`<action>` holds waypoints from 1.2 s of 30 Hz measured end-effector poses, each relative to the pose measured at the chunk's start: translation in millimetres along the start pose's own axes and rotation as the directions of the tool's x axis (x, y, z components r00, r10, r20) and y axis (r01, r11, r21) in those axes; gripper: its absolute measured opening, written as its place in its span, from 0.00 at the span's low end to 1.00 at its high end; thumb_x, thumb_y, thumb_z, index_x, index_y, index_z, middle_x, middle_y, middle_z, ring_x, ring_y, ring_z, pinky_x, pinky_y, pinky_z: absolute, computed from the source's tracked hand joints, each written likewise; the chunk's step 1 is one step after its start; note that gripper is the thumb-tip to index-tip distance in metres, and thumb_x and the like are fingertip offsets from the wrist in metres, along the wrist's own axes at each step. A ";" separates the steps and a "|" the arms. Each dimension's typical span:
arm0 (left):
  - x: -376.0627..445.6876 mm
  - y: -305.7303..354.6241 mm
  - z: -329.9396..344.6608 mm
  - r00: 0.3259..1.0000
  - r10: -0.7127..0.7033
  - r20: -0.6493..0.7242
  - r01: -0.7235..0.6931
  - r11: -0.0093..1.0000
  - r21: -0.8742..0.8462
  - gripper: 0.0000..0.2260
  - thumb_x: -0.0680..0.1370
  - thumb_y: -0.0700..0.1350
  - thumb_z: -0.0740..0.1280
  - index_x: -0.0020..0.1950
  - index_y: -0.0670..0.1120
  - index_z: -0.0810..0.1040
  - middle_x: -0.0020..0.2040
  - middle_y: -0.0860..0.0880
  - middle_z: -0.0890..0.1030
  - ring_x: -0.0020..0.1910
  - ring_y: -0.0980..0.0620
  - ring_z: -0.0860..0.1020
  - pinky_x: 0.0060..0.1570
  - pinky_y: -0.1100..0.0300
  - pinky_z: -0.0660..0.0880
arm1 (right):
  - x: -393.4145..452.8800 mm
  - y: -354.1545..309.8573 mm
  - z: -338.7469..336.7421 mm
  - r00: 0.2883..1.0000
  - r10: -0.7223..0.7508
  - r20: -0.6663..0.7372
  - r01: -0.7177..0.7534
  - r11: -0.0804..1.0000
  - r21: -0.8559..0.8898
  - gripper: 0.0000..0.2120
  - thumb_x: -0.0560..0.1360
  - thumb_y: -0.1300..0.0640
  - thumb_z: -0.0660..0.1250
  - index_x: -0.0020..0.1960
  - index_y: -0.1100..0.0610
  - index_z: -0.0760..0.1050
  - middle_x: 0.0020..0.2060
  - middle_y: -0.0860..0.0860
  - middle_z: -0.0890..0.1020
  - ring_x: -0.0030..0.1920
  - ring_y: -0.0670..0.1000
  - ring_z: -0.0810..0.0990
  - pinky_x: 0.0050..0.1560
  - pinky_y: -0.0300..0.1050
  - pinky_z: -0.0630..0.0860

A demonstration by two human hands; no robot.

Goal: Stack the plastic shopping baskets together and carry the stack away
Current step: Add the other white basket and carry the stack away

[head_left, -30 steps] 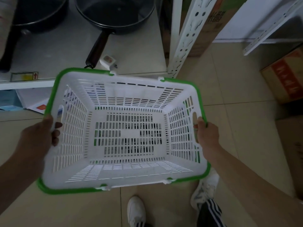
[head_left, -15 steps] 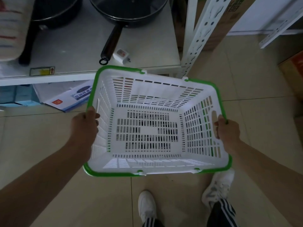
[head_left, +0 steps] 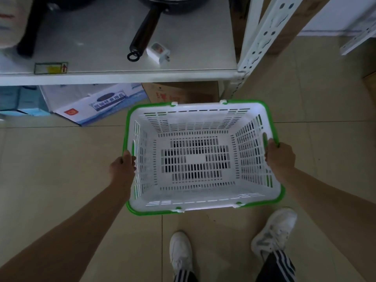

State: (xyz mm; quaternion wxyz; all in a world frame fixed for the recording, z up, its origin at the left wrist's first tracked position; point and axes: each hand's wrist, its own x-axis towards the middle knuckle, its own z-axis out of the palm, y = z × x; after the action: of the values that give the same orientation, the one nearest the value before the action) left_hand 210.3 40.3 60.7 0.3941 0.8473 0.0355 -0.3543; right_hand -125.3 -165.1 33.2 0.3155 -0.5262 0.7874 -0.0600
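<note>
A white slotted plastic shopping basket with a green rim (head_left: 200,202) hangs level over the tiled floor, just in front of my feet. Green shows through the side slots, so another basket seems nested under it. My left hand (head_left: 123,166) grips the left short rim beside the handle slot. My right hand (head_left: 280,156) grips the right short rim. The basket is empty inside.
A white metal shelf (head_left: 122,77) stands ahead with black pans, a pan handle (head_left: 143,36) and a small white plug (head_left: 158,52) on it. Boxes (head_left: 97,102) lie under the shelf. A perforated upright (head_left: 262,37) rises at right. My white shoes (head_left: 181,251) stand below.
The basket has dropped lower and shifted right, away from the shelf edge. My arms are stretched further down. Both hands keep their grip on the rims.
</note>
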 end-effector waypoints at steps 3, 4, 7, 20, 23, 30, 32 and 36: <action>9.7 -10.5 5.8 1.000 0.006 -0.010 -0.005 0.996 0.091 0.17 0.85 0.52 0.57 0.51 0.43 0.81 0.34 0.44 0.75 0.32 0.47 0.71 0.39 0.57 0.69 | 2.4 10.0 9.3 1.000 -0.020 0.000 0.020 0.997 -0.072 0.27 0.82 0.44 0.51 0.47 0.66 0.76 0.38 0.61 0.80 0.35 0.57 0.78 0.38 0.49 0.76; 11.9 -12.6 7.9 1.000 0.014 -0.021 -0.012 0.993 0.117 0.17 0.85 0.51 0.57 0.50 0.42 0.80 0.36 0.42 0.75 0.34 0.45 0.71 0.41 0.55 0.69 | 3.8 13.5 11.1 1.000 -0.027 -0.002 0.026 0.994 -0.102 0.25 0.82 0.45 0.51 0.46 0.65 0.75 0.37 0.60 0.78 0.35 0.57 0.76 0.36 0.47 0.73; 16.3 -14.2 13.6 0.998 0.034 -0.061 -0.021 0.979 0.201 0.15 0.85 0.47 0.56 0.49 0.39 0.75 0.38 0.41 0.73 0.42 0.45 0.71 0.42 0.53 0.65 | 5.9 20.6 11.3 0.997 -0.073 -0.014 0.068 0.974 -0.218 0.21 0.83 0.48 0.51 0.44 0.63 0.71 0.36 0.58 0.76 0.34 0.55 0.73 0.35 0.44 0.67; 31.2 -37.5 20.7 0.986 0.153 -0.071 -0.101 0.875 0.474 0.20 0.86 0.48 0.54 0.73 0.39 0.72 0.67 0.33 0.75 0.63 0.32 0.75 0.62 0.43 0.72 | 8.5 33.8 24.0 0.996 -0.030 0.081 0.045 0.979 -0.200 0.28 0.81 0.41 0.52 0.62 0.66 0.69 0.50 0.63 0.77 0.48 0.61 0.78 0.44 0.47 0.70; 38.5 -37.6 24.5 0.995 0.102 -0.024 -0.080 0.883 0.462 0.25 0.86 0.53 0.51 0.70 0.36 0.73 0.65 0.30 0.76 0.61 0.31 0.76 0.59 0.44 0.72 | 14.6 40.8 29.1 0.986 0.050 0.157 -0.035 0.995 -0.098 0.31 0.79 0.35 0.50 0.50 0.64 0.72 0.39 0.57 0.74 0.40 0.56 0.75 0.39 0.45 0.69; 47.7 -41.3 31.3 0.999 -0.032 -0.031 0.041 0.926 0.374 0.35 0.84 0.63 0.48 0.67 0.34 0.74 0.63 0.30 0.77 0.60 0.32 0.77 0.61 0.41 0.73 | 20.6 49.0 28.9 0.969 0.061 0.241 -0.066 0.998 0.012 0.30 0.76 0.32 0.54 0.32 0.58 0.66 0.27 0.53 0.68 0.27 0.50 0.67 0.29 0.41 0.63; 48.1 -39.9 32.1 0.998 -0.043 -0.038 0.053 0.940 0.338 0.35 0.83 0.64 0.49 0.69 0.35 0.73 0.65 0.31 0.76 0.62 0.32 0.76 0.63 0.41 0.72 | 22.5 48.9 28.8 0.960 0.069 0.271 -0.076 0.997 0.015 0.29 0.75 0.32 0.55 0.31 0.57 0.64 0.26 0.52 0.66 0.26 0.50 0.66 0.29 0.41 0.63; 55.0 -43.7 27.7 0.997 -0.075 0.026 0.066 0.960 0.272 0.47 0.71 0.79 0.51 0.70 0.41 0.74 0.66 0.34 0.78 0.61 0.33 0.78 0.65 0.36 0.73 | 27.3 47.4 23.7 0.922 0.094 0.376 -0.117 0.992 0.039 0.34 0.75 0.32 0.55 0.42 0.66 0.75 0.30 0.56 0.73 0.30 0.53 0.72 0.34 0.46 0.70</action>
State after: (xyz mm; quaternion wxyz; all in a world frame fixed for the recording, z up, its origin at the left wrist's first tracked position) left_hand 220.7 39.1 -14.1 0.2620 0.8849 0.0096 -0.3849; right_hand -156.2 -162.3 -17.6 0.4780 -0.4750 0.7381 0.0345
